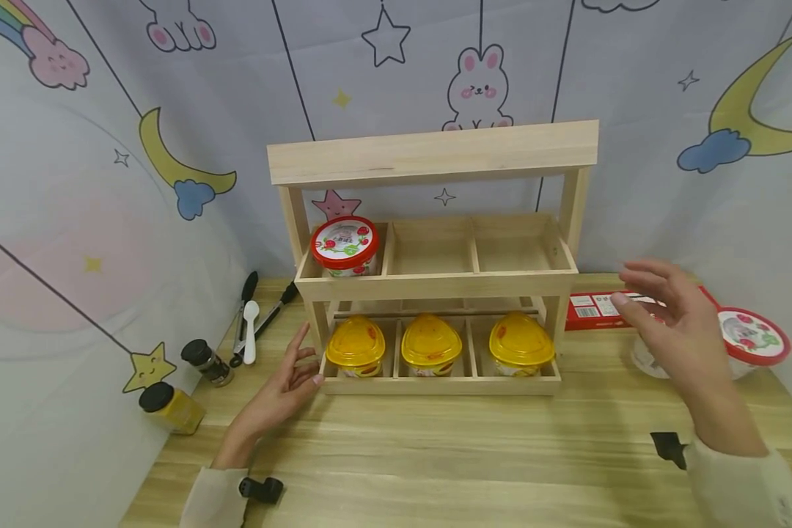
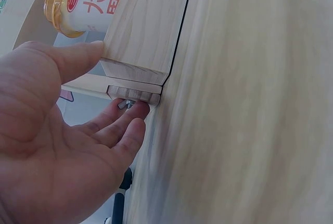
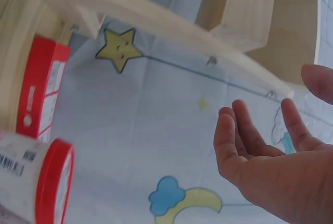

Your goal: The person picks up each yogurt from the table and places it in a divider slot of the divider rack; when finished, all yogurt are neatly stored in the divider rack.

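Note:
A two-tier wooden rack point(image 1: 468, 284) stands against the backdrop. Its upper left compartment holds a red-lidded tub point(image 1: 345, 246). Below sit three tubs with yellow lids, the left one point(image 1: 356, 346), the middle one point(image 1: 432, 345) and the right one point(image 1: 521, 343). My left hand point(image 1: 284, 389) is at the rack's lower left corner, with the thumb at the front edge and fingertips by a screw point(image 2: 129, 104) on its side. In the air right of the rack is my right hand point(image 1: 689, 337), fingers loosely bent and holding nothing.
Behind my right hand, another red-lidded tub point(image 1: 752, 337) and a red box point(image 1: 594, 311) are on the table. At left lie black tongs point(image 1: 270, 321), a white spoon point(image 1: 250, 330), a black-capped jar point(image 1: 206, 361) and a yellow jar point(image 1: 174, 411).

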Motion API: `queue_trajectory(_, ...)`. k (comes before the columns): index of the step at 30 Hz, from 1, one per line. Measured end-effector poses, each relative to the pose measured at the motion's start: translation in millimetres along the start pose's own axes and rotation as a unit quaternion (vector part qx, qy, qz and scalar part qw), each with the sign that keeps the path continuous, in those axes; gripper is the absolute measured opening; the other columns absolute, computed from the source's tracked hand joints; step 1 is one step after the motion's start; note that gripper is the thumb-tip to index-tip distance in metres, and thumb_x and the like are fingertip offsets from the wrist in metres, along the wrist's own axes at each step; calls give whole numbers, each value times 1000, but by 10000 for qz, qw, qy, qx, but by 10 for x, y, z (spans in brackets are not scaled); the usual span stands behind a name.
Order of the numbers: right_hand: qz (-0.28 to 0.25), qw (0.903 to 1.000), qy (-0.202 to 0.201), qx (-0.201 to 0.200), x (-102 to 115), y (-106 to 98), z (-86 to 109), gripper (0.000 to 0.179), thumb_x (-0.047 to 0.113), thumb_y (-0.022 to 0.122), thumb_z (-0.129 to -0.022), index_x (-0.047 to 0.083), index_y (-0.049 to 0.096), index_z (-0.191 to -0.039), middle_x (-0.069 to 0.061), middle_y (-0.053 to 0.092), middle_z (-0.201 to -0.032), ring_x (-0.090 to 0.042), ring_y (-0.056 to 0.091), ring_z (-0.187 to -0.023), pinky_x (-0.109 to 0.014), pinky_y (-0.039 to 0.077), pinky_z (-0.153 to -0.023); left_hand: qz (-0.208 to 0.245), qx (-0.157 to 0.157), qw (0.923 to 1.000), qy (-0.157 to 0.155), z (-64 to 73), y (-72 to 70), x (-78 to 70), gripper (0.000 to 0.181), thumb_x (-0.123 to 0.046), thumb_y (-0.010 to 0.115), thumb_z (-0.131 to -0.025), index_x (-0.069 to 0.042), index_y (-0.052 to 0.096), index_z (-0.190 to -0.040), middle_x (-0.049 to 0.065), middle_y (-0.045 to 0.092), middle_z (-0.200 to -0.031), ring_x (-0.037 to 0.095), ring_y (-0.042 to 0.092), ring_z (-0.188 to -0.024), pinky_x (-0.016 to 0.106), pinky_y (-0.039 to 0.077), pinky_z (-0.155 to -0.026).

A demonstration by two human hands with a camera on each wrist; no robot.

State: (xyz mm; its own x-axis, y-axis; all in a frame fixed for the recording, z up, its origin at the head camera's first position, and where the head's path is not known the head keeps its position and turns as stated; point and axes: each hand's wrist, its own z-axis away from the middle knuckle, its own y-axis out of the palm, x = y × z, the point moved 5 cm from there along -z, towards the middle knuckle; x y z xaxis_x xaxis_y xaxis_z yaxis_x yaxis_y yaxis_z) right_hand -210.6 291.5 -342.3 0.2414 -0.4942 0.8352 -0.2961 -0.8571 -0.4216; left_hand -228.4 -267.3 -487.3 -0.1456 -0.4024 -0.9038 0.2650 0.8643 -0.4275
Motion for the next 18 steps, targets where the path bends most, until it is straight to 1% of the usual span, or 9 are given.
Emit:
queue_trajectory(2,152,9994,297,-14,-100,-74,18,53,26,71,-105,28,55,-155,22,63,-136,9,57,-121,5,45,-90,-2,6,10000,49,-5,3,-5,95,-16,62,-110,-40,-5,-173,34,28,-165,57,44,-150,53,42,-126)
queue_trajectory(4,213,9981,570,-25,-201,-146,41,55,30,70,-105,32,52,-157,25,61,-136,11,54,-120,5,44,-88,-3,2,10000,68,-6,6,-10,95,-15,63,-110,-39,-4,-173,34,29,-165,58,45,-150,56,41,-126)
queue_trajectory(6,144,9967,792,-41,-292,-214,72,56,30,70,-106,34,51,-158,28,60,-133,11,53,-118,4,44,-85,-6,11,10000,52,-6,8,-14,95,-15,63,-110,-40,-4,-173,34,29,-165,57,45,-150,51,43,-126)
queue_trajectory(9,-14,9956,923,-185,-396,-293,117,55,25,72,-104,32,53,-156,33,59,-126,11,55,-114,3,44,-84,-4,16,10000,-1,-4,9,-18,95,-16,63,-110,-41,-4,-173,33,29,-166,56,45,-151,39,46,-124)
queue_trajectory(11,-50,9947,984,-278,-449,-330,141,55,23,73,-104,31,55,-155,34,59,-122,12,55,-112,3,43,-83,11,19,10000,-28,-3,9,-18,95,-16,63,-110,-42,-4,-173,33,28,-166,56,44,-151,34,46,-122)
queue_trajectory(14,58,9923,1175,-384,-520,-358,174,54,27,73,-104,34,55,-154,35,57,-121,12,53,-111,3,42,-81,25,11,10000,-32,0,8,-17,96,-15,63,-110,-41,-4,-173,34,28,-166,57,44,-151,34,46,-122)
queue_trajectory(18,271,9880,1473,-383,-641,-381,219,54,35,71,-104,39,53,-155,29,55,-126,12,49,-111,2,44,-78,16,11,10000,-78,-7,6,-4,96,-15,63,-110,-45,-4,-172,33,27,-166,56,44,-151,35,46,-122)
